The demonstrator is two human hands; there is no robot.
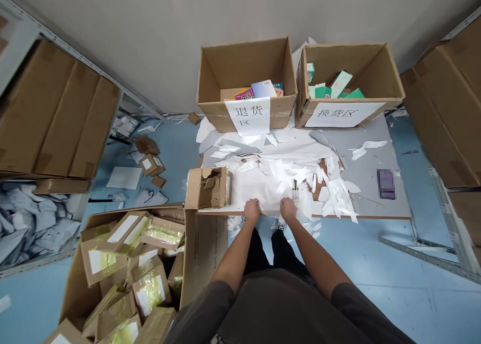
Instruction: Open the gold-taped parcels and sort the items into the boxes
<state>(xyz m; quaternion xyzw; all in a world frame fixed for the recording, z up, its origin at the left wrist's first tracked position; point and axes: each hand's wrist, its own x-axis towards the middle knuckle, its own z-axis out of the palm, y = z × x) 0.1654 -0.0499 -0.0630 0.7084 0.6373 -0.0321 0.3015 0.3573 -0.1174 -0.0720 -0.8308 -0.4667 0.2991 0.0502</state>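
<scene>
My left hand (252, 210) rests at the front edge of the table (376, 194), its fingers curled into a loose fist. Level with it, a short way to the right, my right hand (288, 209) is also closed at the edge, on the white paper (251, 186). No object shows in either hand. Just beyond the right hand lies a small black and yellow tool (295, 185), probably a box cutter. To the left of my left hand stands a torn-open cardboard box (209, 188) at the table's corner.
Two large cartons with paper signs stand at the back: the left carton (210, 114) holds books or flat boxes, the right carton (393, 101) green and white boxes. Paper scraps (338, 199) litter the table. A phone (386, 184) lies right. A big carton (71, 284) of taped parcels stands lower left.
</scene>
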